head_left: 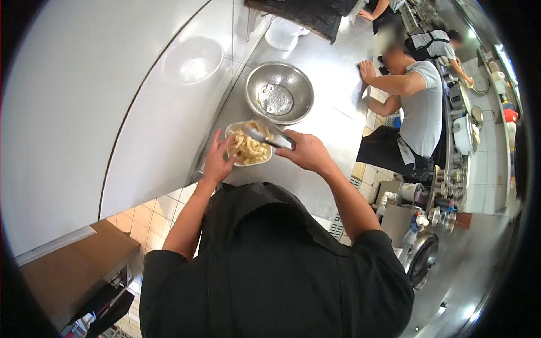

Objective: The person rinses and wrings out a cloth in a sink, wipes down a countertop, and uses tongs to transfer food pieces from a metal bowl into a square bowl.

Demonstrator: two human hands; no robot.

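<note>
A small white dish (245,164) stands on the steel counter, heaped with pale yellow strips of food (252,147) that look like fries or cut strips. My right hand (309,151) is closed around metal tongs (260,134) with dark handles. The tongs' tips lie over the food. At the dish's left edge is my left hand (218,159), fingers spread; whether it touches the rim is hard to tell. Just beyond the dish sits a perforated steel bowl (304,79), with a few small scraps inside.
The steel counter (332,118) runs along a white wall. A clear plastic container (283,35) stands at its far end, under a dark shelf. A co-worker (420,107) leans on the counter's right side; other people work farther back near pots and a stove.
</note>
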